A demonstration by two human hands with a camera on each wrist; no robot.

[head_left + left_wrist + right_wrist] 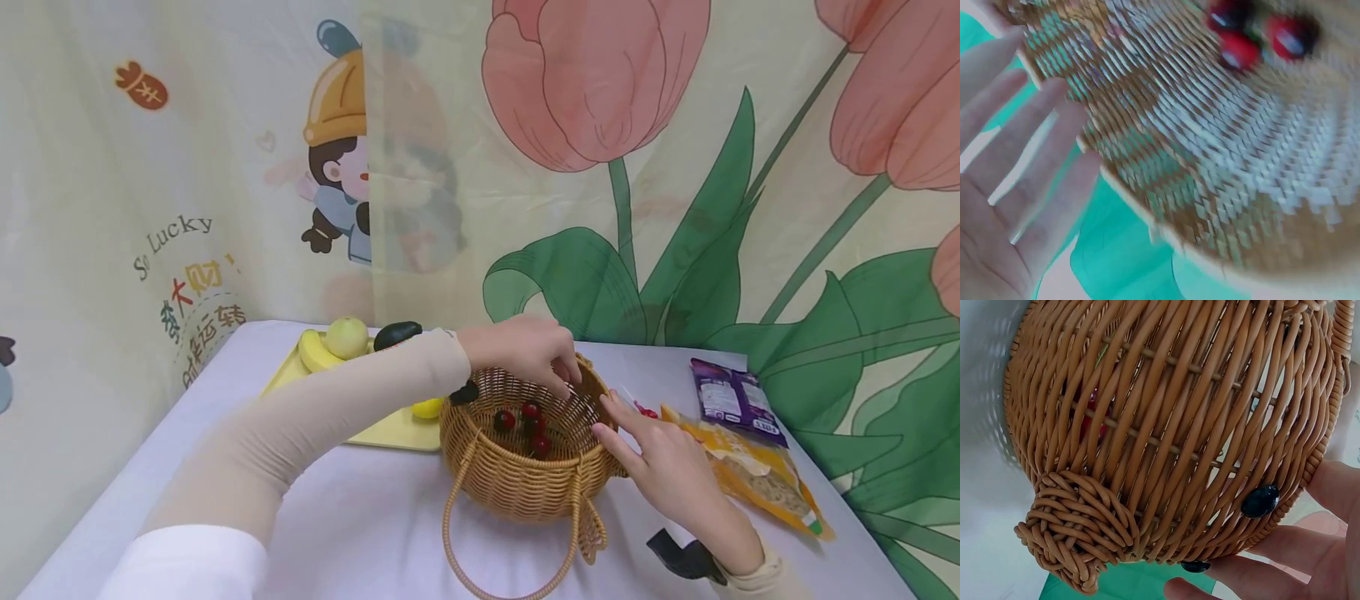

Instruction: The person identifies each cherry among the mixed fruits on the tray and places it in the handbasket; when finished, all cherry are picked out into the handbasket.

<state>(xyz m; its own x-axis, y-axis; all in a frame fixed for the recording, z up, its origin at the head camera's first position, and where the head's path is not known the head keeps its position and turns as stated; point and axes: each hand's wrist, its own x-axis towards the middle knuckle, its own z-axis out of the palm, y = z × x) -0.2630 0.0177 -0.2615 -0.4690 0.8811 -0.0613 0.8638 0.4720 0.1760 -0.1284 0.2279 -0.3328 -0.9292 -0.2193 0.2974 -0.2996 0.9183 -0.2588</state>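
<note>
A round wicker basket (517, 483) with its handle (450, 533) hanging towards me stands mid-table. Several dark red cherries (534, 423) lie on its bottom. My left hand (528, 354) reaches across above the far rim; in the left wrist view its fingers (1035, 125) are spread and fairly straight beside the rim, with nothing in them. On the right side, my right hand (671, 467) rests its fingertips on the rim. The right wrist view shows these fingers (1285, 547) against the outer weave (1166, 425), near a black bead (1260, 501).
Left of the basket, a yellow tray (401, 435) carries bananas (315, 352), a pale round fruit (347, 337), a dark glossy item (397, 335) and a yellow fruit (427, 408), partly behind my left sleeve. An orange snack bag (765, 483) and purple packets (738, 400) lie right.
</note>
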